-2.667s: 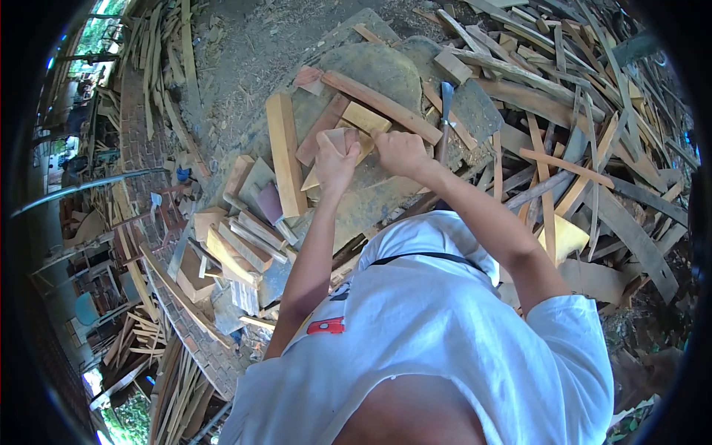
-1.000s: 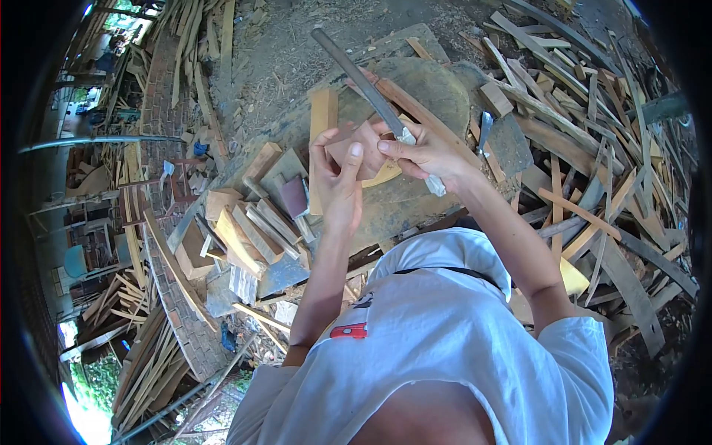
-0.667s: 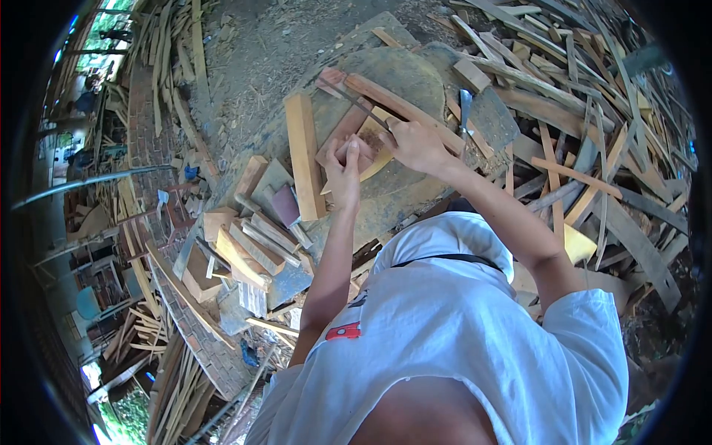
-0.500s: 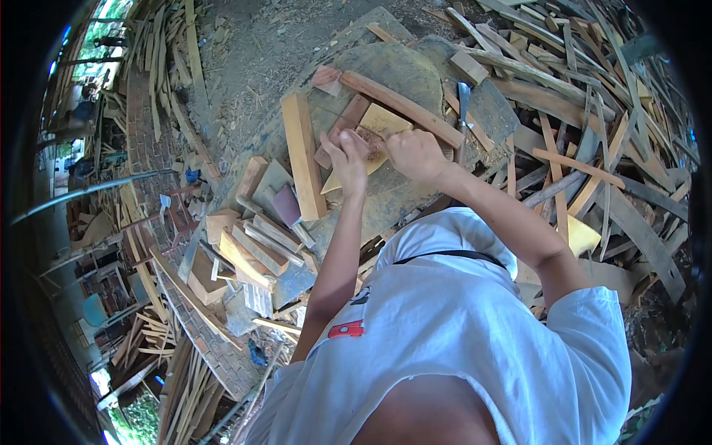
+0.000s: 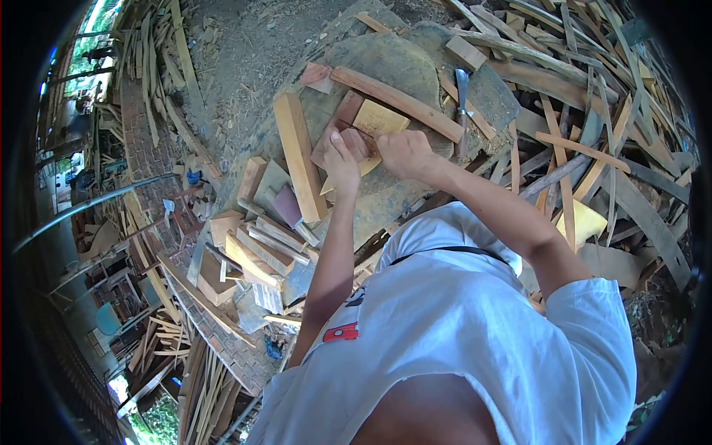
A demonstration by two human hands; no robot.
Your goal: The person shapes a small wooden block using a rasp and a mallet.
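My left hand (image 5: 343,165) has its fingers closed on a small reddish wooden block (image 5: 357,143). Close beside it, my right hand (image 5: 406,153) is closed in a fist; what it grips is hidden by the fingers. Beneath both hands lies a pale yellow board (image 5: 380,119) with brown shavings on it, resting against a reddish-brown board (image 5: 348,107). A long reddish beam (image 5: 397,102) crosses beyond the hands. To the left lies a thick light-brown beam (image 5: 299,152). A blue-handled tool (image 5: 462,89) lies to the right, its other end dark.
These things lie on a worn, dark work surface (image 5: 393,63). Wood offcuts (image 5: 256,256) and a purple-brown flat piece (image 5: 286,206) are piled at the left. Heaped planks and sticks (image 5: 578,89) fill the right side. A brick floor (image 5: 144,141) runs along the far left.
The hands stay close together over the board. My right hand has shifted slightly lower, and the left fingers sit a little lower on the block. The whole view has tilted a little.
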